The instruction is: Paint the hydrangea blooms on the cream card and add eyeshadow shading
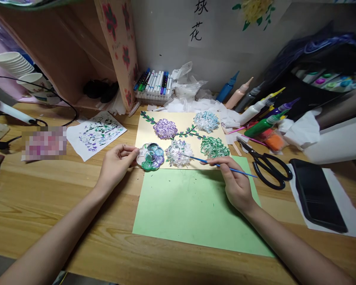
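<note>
On the wooden table (77, 217), against a grey wall (166, 23), a green sheet (195, 209) lies partly under the yellow card (151, 130) with four flower clusters. The right hand (237, 186) grips a blue brush (231, 169), its tip at the white cluster (179, 153), nearest the palette (150, 157). The left hand (115, 164) pinches the palette's left edge between thumb and fingers, at the card's lower left corner. Black scissors (267, 166) lie to the right, near a phone (317, 194).
</note>
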Motion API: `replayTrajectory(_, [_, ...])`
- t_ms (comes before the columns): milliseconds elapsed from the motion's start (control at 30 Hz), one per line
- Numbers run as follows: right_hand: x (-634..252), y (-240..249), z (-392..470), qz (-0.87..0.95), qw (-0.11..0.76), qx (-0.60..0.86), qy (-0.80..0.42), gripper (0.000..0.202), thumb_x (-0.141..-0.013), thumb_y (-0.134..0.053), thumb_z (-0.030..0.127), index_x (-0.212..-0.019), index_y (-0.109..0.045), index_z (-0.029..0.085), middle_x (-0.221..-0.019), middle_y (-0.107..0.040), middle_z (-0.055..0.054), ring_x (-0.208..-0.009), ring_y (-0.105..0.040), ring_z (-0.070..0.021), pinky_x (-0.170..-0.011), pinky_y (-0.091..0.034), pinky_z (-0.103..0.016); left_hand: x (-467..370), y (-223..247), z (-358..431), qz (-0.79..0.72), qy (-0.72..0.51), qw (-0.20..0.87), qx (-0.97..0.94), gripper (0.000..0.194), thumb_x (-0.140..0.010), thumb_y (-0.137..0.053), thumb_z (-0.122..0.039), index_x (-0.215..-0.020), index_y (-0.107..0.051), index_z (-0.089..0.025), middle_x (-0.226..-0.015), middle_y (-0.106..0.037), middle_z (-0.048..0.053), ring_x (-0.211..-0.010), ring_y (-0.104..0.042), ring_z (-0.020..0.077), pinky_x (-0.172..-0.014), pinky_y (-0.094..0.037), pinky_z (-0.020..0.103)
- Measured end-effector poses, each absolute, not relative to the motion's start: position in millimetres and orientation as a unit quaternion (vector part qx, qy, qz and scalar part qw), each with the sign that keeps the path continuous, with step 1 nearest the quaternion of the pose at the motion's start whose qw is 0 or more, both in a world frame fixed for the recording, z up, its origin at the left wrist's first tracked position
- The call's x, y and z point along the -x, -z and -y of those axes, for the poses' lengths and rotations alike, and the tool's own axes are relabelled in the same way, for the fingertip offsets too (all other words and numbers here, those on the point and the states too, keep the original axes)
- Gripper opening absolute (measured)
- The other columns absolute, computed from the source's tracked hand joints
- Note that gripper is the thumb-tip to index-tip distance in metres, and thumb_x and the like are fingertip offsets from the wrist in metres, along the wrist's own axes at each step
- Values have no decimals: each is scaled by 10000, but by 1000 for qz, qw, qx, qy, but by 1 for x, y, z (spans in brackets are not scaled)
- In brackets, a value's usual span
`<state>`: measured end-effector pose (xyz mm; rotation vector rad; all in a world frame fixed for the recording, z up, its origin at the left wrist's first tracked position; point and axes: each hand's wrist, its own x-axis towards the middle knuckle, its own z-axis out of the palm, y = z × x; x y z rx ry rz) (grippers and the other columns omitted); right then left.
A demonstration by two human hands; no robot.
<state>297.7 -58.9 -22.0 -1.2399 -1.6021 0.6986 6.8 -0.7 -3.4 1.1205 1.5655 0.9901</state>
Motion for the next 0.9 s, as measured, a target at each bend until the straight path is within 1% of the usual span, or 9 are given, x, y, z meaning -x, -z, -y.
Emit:
replayTrajectory(133, [-298,21,59,649,517,486,-275,246,-936,-369,259,-956,-614,254,-916,-631,-27,-912,-566,-183,-813,-432,-339,-8,3,1,-637,-408,469,-455,337,-630,-729,-415,-781,-620,-134,-677,-670,18,-575,-617,119,-562,-505,218])
replayTrajectory(200, [-296,21,62,667,518,457,-278,247,-934,-364,247,-950,-610,256,-909,-632,-25,-915,-564,-187,-824,-421,-347,-8,3,1,-637,-413,468,-453,324,-638,-726,-408,-779,-617,-136,-675,-671,19,-569,-616,117,-556,-504,216])
replayTrajectory(300, [-286,21,67,703,488,434,-283,241,-931,-359,236,-983,-594,254,-933,-628,-33,-936,-551,-197,-829,-411,-358,-8,2,3,-630,-425,468,-451,316,-654,-720,-400,-786,-611,-134,-699,-675,27,-581,-620,117,-554,-502,213])
replayTrajectory(467, [-255,19,70,766,415,397,-288,274,-912,-382,175,-1128,-535,246,-1043,-611,-47,-992,-529,-190,-833,-425,-338,-8,-2,5,-599,-472,459,-456,336,-662,-723,-397,-808,-605,-119,-759,-676,49,-653,-634,124,-598,-504,211])
replayTrajectory(567, [-240,18,66,787,407,368,-281,308,-898,-396,141,-1163,-514,243,-1070,-606,-46,-1017,-519,-185,-852,-428,-332,-8,-3,6,-588,-482,460,-459,374,-656,-728,-406,-858,-615,-112,-810,-680,64,-708,-642,137,-636,-510,220])
replayTrajectory(667, [-233,18,62,790,404,370,-275,311,-894,-403,130,-1161,-516,242,-1072,-603,-44,-1017,-520,-181,-858,-430,-329,-8,-4,7,-579,-489,465,-458,390,-648,-737,-396,-882,-619,-108,-810,-678,63,-727,-643,139,-652,-511,218])
replayTrajectory(900, [-233,18,59,790,393,372,-289,305,-902,-391,148,-1155,-524,255,-1061,-608,-42,-1031,-520,-189,-871,-433,-346,-9,-8,8,-568,-496,482,-446,356,-671,-725,-376,-882,-611,-113,-763,-677,48,-660,-634,114,-616,-504,203])
